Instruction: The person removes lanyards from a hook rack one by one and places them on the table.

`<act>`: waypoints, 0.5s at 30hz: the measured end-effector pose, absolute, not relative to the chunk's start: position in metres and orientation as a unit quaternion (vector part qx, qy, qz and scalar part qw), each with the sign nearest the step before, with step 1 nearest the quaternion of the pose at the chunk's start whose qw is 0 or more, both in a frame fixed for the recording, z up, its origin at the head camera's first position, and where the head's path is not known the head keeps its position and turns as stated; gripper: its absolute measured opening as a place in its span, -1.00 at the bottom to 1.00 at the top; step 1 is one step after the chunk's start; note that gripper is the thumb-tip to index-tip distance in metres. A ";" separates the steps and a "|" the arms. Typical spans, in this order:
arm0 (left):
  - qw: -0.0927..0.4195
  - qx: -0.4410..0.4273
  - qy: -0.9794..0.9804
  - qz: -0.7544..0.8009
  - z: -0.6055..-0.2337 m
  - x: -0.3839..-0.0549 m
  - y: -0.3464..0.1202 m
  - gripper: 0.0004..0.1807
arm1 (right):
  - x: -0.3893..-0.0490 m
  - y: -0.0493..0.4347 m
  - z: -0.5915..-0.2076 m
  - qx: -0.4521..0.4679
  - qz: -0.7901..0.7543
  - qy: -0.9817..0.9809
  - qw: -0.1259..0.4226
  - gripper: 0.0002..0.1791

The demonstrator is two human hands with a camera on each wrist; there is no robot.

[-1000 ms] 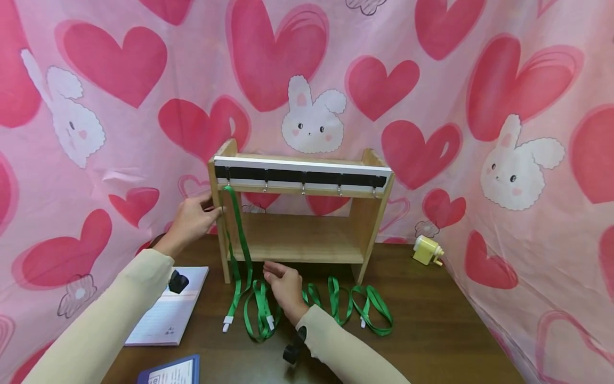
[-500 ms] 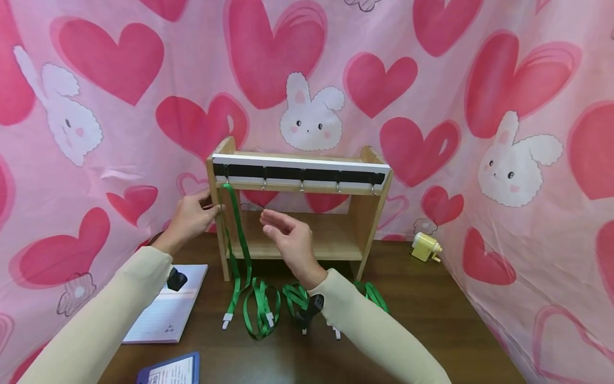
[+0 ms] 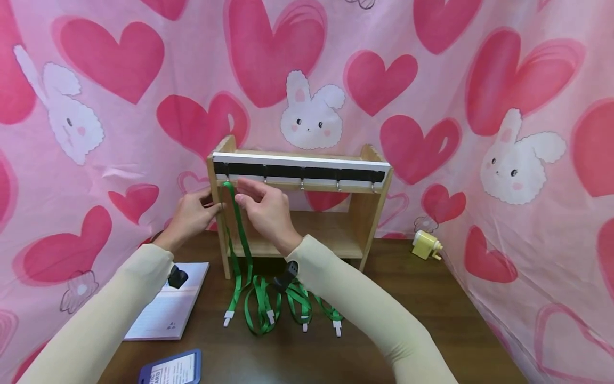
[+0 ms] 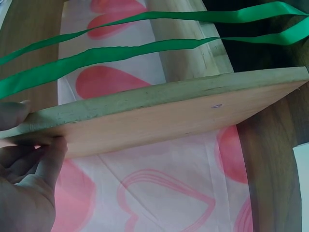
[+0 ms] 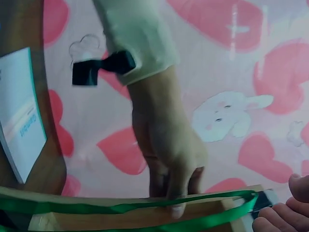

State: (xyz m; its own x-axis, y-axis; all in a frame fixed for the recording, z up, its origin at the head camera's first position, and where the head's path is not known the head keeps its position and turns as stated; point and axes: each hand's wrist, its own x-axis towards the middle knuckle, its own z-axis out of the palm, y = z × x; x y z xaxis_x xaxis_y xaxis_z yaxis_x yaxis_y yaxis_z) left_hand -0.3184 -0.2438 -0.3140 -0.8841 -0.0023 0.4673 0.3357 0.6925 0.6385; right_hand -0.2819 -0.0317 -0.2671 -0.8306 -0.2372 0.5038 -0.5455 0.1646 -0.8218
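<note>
A green lanyard [image 3: 241,229] hangs from the leftmost hook of a small wooden shelf [image 3: 307,232], its white clip [image 3: 228,318] down on the table. My left hand [image 3: 191,217] holds the shelf's left side panel [image 4: 159,113], thumb at the front edge and fingers on the outer face. My right hand [image 3: 268,208] is raised beside the lanyard's top, just below the hook strip [image 3: 302,174]. Its fingers are mostly straight, thumb apart, with nothing seen between them. In the right wrist view, those fingertips [image 5: 270,220] are close to the lanyard's loop; contact is unclear.
Several more coiled green lanyards [image 3: 261,306] lie on the brown table [image 3: 268,360] before the shelf, partly behind my right arm. A notebook [image 3: 165,314] and a blue card holder [image 3: 175,368] are at left. A yellow crank device [image 3: 426,246] stands at right.
My right hand has risen from the lanyards on the table, then moved left to the top of the hanging lanyard. My left hand stays on the shelf's side.
</note>
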 end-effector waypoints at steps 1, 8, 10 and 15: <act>0.223 -0.095 -0.892 -0.381 -0.314 -0.318 -0.244 -0.53 | -0.285 -0.036 -0.267 0.261 0.585 -0.755 0.136 -0.58; 0.219 -0.096 -0.892 -0.384 -0.315 -0.319 -0.243 -0.49 | -0.299 -0.059 -0.283 0.215 0.561 -0.785 0.151 -0.63; 0.224 -0.098 -0.890 -0.385 -0.315 -0.320 -0.242 -0.50 | -0.301 -0.065 -0.289 0.197 0.573 -0.782 0.144 -0.64; 0.243 -0.103 -0.888 -0.376 -0.316 -0.322 -0.243 -0.57 | -0.299 -0.081 -0.299 0.178 0.594 -0.772 0.142 -0.65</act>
